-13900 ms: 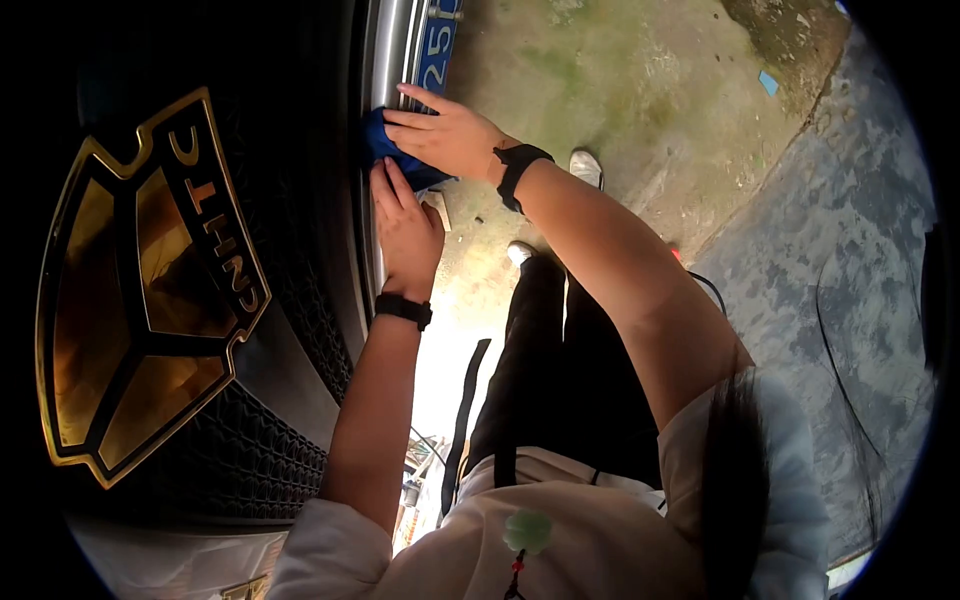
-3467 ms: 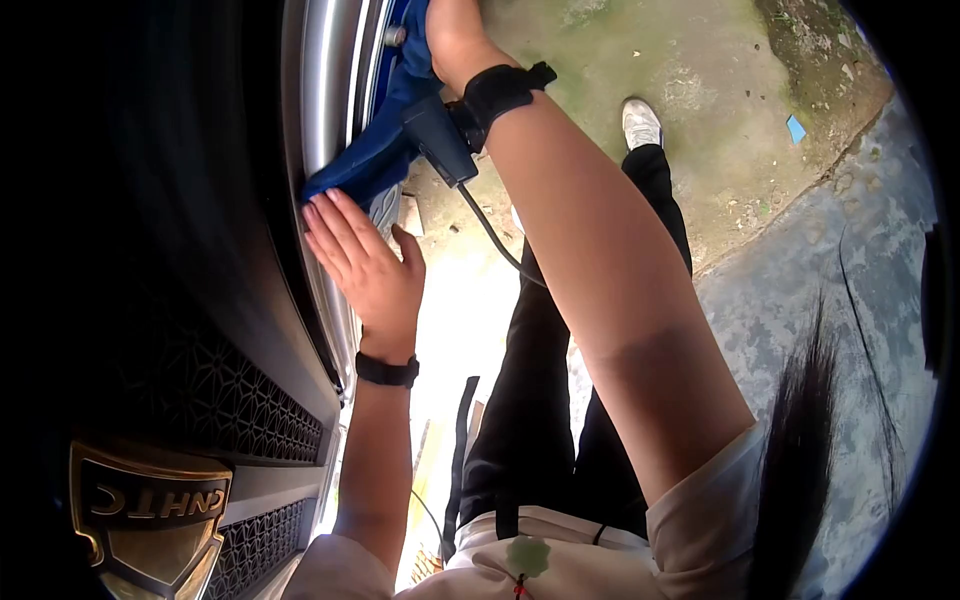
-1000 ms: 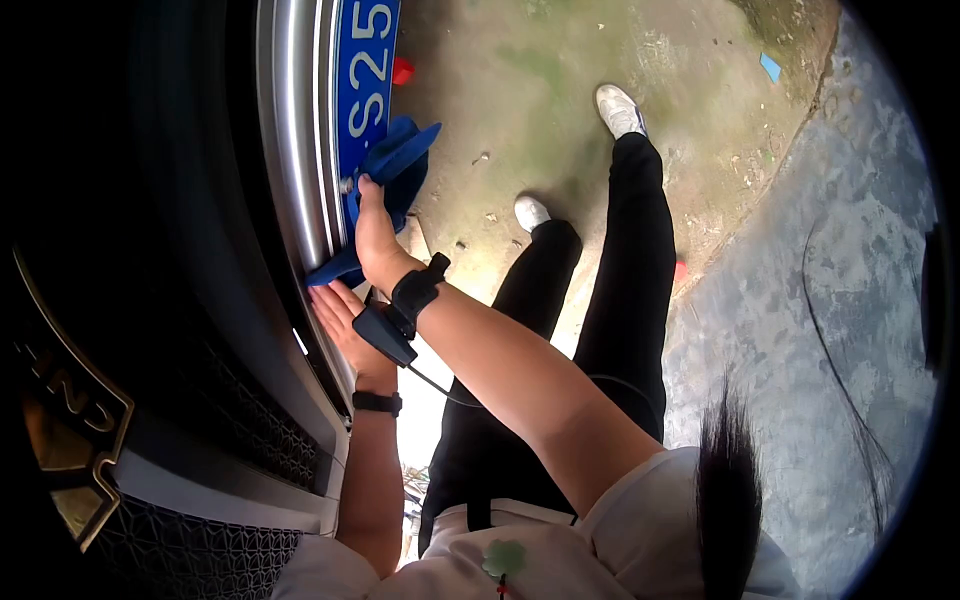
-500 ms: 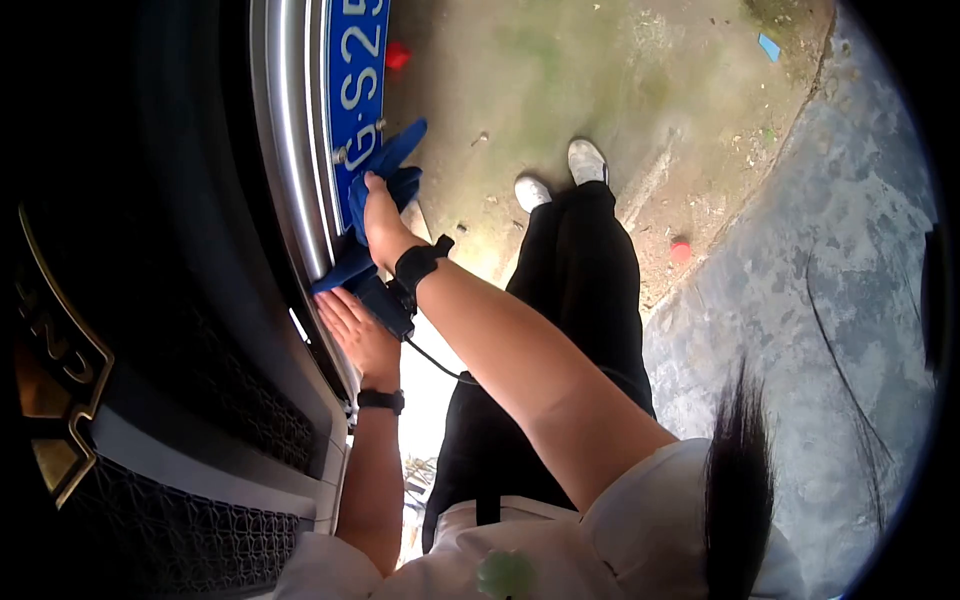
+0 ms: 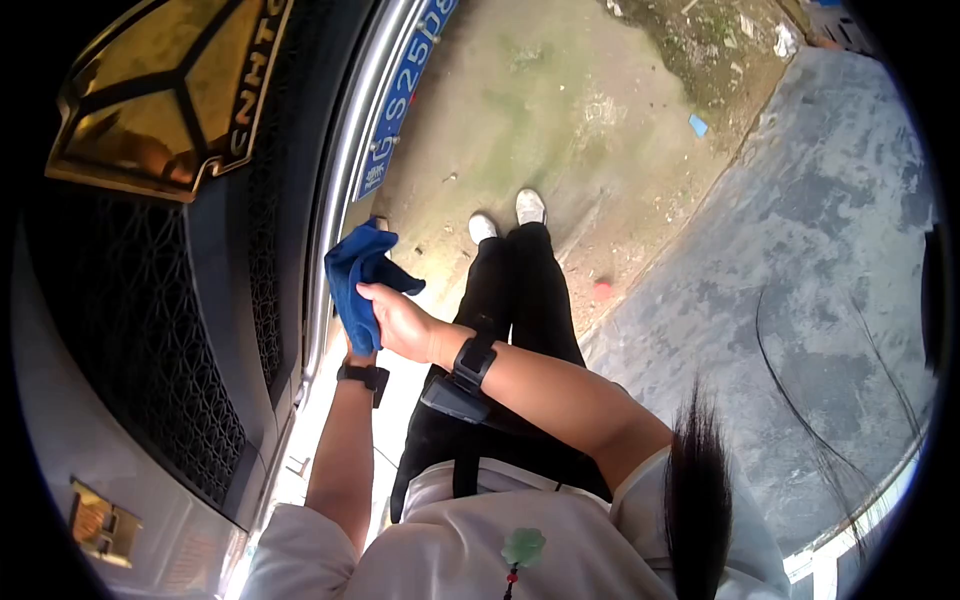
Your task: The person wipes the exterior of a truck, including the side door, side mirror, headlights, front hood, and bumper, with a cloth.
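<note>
A crumpled blue cloth [image 5: 365, 262] hangs beside the chrome bar [image 5: 345, 165] of a vehicle front. My right hand [image 5: 405, 325] is closed on it, the thumb lying over the lower part. Behind the cloth is my left hand [image 5: 358, 356]; only a bit near its wrist shows, and its fingers are hidden. Both wrists wear black straps, the right with a dark box [image 5: 455, 400]. Above the cloth, a blue licence plate [image 5: 400, 105] with white characters runs along the bar.
A gold emblem [image 5: 165, 95] and black mesh grille [image 5: 140, 330] are at the left. My white shoes [image 5: 530, 206] stand on the dirty ground [image 5: 510, 120]. Right of them are a red object [image 5: 602, 290], a blue scrap [image 5: 698, 125] and grey concrete [image 5: 780, 260].
My hands and the cloth have come down, off the plate and nearer my body. My view has shifted, showing more emblem and plate. My left fingers, visible before, are now behind the cloth.
</note>
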The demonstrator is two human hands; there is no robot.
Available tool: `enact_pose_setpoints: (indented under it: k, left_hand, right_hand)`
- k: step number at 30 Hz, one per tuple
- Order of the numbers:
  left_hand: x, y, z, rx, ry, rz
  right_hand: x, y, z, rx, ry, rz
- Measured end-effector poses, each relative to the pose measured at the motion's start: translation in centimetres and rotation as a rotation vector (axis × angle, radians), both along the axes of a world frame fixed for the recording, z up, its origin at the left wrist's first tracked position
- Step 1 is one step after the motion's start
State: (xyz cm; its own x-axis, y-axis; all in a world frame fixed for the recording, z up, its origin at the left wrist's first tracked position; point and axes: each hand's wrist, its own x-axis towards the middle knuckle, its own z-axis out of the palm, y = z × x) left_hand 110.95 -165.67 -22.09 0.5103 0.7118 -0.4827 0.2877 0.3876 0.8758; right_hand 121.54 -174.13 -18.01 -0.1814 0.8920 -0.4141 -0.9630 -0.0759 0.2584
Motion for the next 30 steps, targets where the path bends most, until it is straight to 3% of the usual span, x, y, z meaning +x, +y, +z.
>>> enact_pose_setpoints:
  k: [2, 6, 7, 9, 11, 12, 13, 15, 17, 18, 21, 24, 25, 27, 30]
  left_hand:
    - [-0.9, -1.5, 1.5, 0.079, -0.049, -0.008]
    - [-6.3, -2.0, -0.3, 0.799, 0.319, -0.377]
    - [-4.3, -3.3, 3.9, 0.26, 0.082, -0.109]
    - [-4.1, -3.0, 8.5, 0.454, 0.461, -0.346]
    - [-5.3, -3.4, 9.5, 0.597, 0.308, -0.283]
    - [-7.0, -3.4, 10.0, 0.603, 0.351, -0.342]
    - [-8.8, -3.2, 10.2, 0.604, 0.396, -0.404]
    - [-12.4, -3.3, 10.5, 0.825, 0.326, -0.527]
    - [-14.1, -4.7, 12.7, 0.71, 0.315, -0.411]
    - [-15.6, -5.2, 13.0, 0.607, 0.297, -0.364]
    - [-20.6, -6.8, 15.1, 0.714, 0.291, -0.403]
    - [-27.7, -8.2, 14.4, 0.761, 0.285, -0.479]
    - [-29.7, -9.0, 15.1, 0.675, 0.383, -0.426]
    - [-33.0, -10.4, 17.2, 0.484, 0.557, -0.337]
    - [-38.4, -11.7, 15.9, 0.436, 0.593, -0.202]
  right_hand:
    - [-0.2, -0.4, 2.4, 0.048, -0.01, -0.054]
    - [2.3, -2.0, 7.3, 0.14, -0.12, -0.045]
    - [3.0, -2.4, 8.9, 0.136, -0.173, -0.042]
    - [3.0, -2.8, 9.7, 0.089, -0.325, 0.011]
    - [2.7, -3.6, 8.4, -0.022, -0.678, 0.084]
    - [2.2, -4.2, 7.2, 0.008, -0.955, 0.071]
    - [3.1, -4.9, 8.2, -0.077, -1.309, 0.319]
    - [1.8, -5.7, 9.3, -0.095, -1.498, 0.383]
    - [-0.5, -6.1, 11.2, -0.071, -1.3, 0.279]
    - [-1.3, -6.3, 11.2, -0.086, -1.368, 0.367]
    - [-4.7, -6.4, 9.8, -0.229, -1.181, 0.362]
    - [-9.6, -6.2, 9.8, -0.208, -1.075, 0.323]
    - [-11.4, -6.5, 10.1, -0.21, -1.051, 0.33]
    - [-14.5, -6.6, 10.3, -0.182, -1.09, 0.39]
    - [-18.7, -6.3, 13.9, -0.097, -1.199, 0.391]
